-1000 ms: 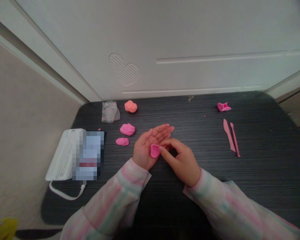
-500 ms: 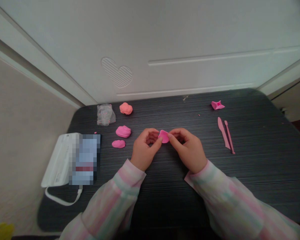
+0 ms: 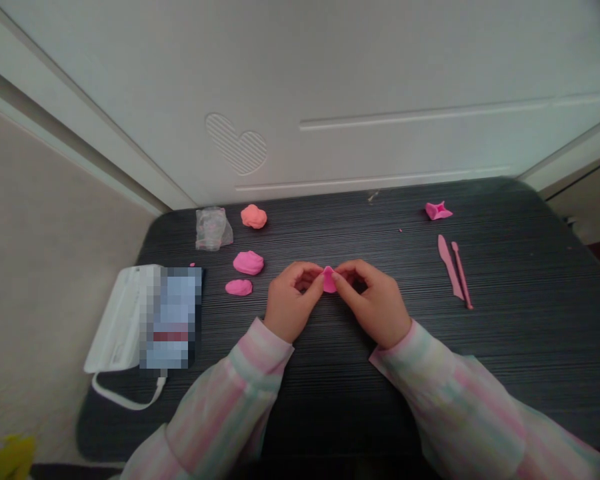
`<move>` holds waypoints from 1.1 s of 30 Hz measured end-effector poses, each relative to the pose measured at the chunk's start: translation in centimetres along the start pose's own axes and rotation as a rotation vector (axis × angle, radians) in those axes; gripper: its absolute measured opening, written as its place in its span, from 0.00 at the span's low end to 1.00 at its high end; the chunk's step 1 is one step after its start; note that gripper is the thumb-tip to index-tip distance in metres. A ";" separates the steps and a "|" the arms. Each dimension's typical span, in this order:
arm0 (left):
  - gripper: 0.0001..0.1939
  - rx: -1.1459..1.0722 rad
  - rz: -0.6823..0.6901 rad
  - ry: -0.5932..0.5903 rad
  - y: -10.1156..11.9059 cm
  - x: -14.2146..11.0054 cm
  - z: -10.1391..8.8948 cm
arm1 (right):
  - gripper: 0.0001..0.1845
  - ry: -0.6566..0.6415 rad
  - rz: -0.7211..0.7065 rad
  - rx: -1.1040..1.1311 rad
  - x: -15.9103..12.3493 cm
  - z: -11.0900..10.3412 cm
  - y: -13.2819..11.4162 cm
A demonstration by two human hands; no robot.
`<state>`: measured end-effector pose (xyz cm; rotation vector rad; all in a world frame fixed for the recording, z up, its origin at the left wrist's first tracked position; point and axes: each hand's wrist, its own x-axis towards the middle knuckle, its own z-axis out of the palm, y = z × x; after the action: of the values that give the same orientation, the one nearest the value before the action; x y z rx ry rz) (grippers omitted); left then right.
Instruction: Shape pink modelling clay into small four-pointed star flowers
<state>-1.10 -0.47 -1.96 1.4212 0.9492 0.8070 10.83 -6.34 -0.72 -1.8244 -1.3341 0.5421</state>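
A small, thin piece of bright pink modelling clay is pinched from both sides above the dark table. My left hand grips its left edge between thumb and fingers. On the opposite edge my right hand does the same, thumb tip pressed on the clay. The fingertips behind the piece are partly hidden. Left of my hands lie a larger pink clay lump and a smaller pink lump. An orange clay lump rests behind them.
A clear plastic bag lies at back left, near a phone and a white power bank with a cable. At right are a folded pink clay shape, a pink plastic knife and a thin pink stick tool.
Both hands have drawn slightly closer together. The pink piece between them now looks narrower and more folded, with a pointed top.
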 end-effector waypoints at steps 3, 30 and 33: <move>0.04 0.041 0.038 -0.009 -0.1 0.0 0.0 | 0.06 0.002 -0.002 -0.006 0.0 0.0 0.0; 0.03 0.026 0.020 -0.039 0.3 0.1 -0.2 | 0.04 0.004 -0.046 0.020 -0.1 0.0 0.1; 0.03 -0.002 0.000 -0.024 0.3 0.2 -0.1 | 0.05 0.013 -0.037 0.011 -0.1 0.0 0.0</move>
<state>-1.08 -0.26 -1.63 1.4264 0.9301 0.7893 10.82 -6.42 -0.70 -1.7885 -1.3507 0.5159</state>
